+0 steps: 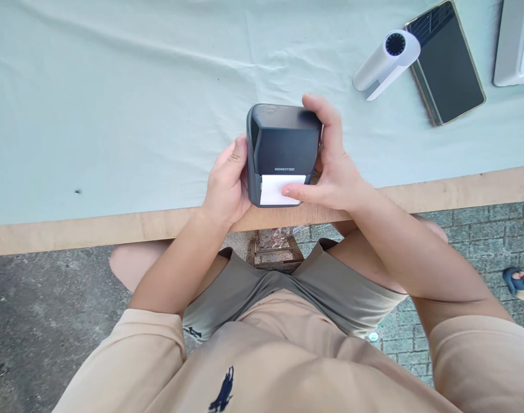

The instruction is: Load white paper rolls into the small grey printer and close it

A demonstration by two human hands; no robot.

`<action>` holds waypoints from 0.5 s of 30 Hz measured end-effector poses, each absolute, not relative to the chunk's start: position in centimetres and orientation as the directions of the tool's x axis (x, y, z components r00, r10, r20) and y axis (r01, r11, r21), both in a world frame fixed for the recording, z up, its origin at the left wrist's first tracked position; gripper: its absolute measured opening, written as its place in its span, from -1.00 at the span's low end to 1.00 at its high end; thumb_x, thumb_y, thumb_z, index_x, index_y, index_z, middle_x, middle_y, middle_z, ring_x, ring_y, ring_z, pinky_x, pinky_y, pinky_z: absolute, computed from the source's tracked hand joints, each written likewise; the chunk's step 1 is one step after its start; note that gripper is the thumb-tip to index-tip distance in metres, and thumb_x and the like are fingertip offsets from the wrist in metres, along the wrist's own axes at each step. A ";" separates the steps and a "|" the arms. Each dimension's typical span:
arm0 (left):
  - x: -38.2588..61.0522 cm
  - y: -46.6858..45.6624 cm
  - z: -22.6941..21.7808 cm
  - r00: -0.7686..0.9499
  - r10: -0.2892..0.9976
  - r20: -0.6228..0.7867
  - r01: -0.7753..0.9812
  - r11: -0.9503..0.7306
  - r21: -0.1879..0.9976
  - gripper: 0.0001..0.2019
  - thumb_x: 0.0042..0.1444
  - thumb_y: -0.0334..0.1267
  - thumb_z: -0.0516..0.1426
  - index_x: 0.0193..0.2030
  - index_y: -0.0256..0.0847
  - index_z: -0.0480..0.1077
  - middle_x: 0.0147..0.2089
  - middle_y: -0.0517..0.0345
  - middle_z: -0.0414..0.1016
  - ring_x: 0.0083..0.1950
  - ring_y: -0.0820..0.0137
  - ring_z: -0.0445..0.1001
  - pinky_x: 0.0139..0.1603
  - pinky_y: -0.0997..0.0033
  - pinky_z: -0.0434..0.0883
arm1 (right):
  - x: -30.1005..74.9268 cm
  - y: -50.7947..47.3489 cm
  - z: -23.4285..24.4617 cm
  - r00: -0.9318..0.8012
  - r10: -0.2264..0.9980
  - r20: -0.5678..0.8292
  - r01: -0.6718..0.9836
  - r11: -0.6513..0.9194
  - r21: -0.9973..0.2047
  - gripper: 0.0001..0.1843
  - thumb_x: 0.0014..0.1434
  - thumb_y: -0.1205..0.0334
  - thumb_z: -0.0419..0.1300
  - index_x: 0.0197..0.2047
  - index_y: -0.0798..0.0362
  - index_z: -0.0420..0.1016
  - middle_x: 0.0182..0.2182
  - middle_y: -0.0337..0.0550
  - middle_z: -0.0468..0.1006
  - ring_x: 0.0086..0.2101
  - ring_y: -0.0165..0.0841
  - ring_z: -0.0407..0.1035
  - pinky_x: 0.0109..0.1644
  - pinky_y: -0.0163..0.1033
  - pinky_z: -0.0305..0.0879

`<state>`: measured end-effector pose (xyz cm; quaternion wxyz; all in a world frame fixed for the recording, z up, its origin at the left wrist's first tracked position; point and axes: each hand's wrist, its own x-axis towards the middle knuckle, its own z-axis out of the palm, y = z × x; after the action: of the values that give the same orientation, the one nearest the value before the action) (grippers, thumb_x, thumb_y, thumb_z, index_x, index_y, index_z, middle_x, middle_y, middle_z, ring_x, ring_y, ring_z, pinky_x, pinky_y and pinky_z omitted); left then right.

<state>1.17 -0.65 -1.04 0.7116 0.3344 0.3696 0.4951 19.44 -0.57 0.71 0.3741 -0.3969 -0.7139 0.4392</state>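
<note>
A small dark grey label printer sits near the front edge of the table, a white paper strip showing at its slot. My left hand is closed around the printer's left side. My right hand wraps its right side, fingers curled over the top back corner, and the thumb presses on the white paper.
The table is covered with a pale green cloth and has a wooden front edge. At the back right lie a white cylindrical device, a dark phone and a white box. Someone's sandalled foot shows at the right.
</note>
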 end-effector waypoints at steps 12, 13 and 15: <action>1.3 -0.5 -0.9 0.238 0.954 -0.181 -0.488 0.279 0.827 -0.61 0.25 0.12 0.04 -0.16 -0.12 0.51 -0.11 0.18 0.62 0.38 0.19 0.34 0.30 0.10 0.46 | 19.4 -0.6 0.7 -0.412 0.891 0.194 0.211 0.300 -0.930 0.02 -0.03 -0.09 0.40 0.34 -0.27 -0.13 0.28 -0.09 0.08 0.17 -0.17 0.23 0.10 -0.04 0.46; 1.3 -0.5 -0.9 0.241 0.954 -0.181 -0.493 0.281 0.824 -0.61 0.25 0.11 0.03 -0.15 -0.12 0.51 -0.11 0.18 0.62 0.38 0.19 0.35 0.30 0.10 0.46 | 19.4 -0.6 0.7 -0.410 0.892 0.192 0.217 0.300 -0.929 0.02 -0.03 -0.09 0.40 0.34 -0.27 -0.13 0.27 -0.09 0.09 0.17 -0.17 0.23 0.10 -0.03 0.46; 1.3 -0.5 -0.9 0.245 0.954 -0.174 -0.502 0.278 0.819 -0.63 0.26 0.10 0.04 -0.15 -0.12 0.51 -0.13 0.18 0.62 0.37 0.21 0.36 0.30 0.11 0.46 | 19.4 -0.6 0.7 -0.409 0.894 0.185 0.231 0.297 -0.926 0.03 -0.03 -0.11 0.39 0.34 -0.27 -0.13 0.28 -0.09 0.10 0.17 -0.16 0.23 0.11 -0.02 0.46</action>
<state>1.30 -0.50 -0.91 0.7196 0.3238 0.3485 0.5059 19.43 -0.57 0.73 0.3741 -0.3944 -0.7132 0.4426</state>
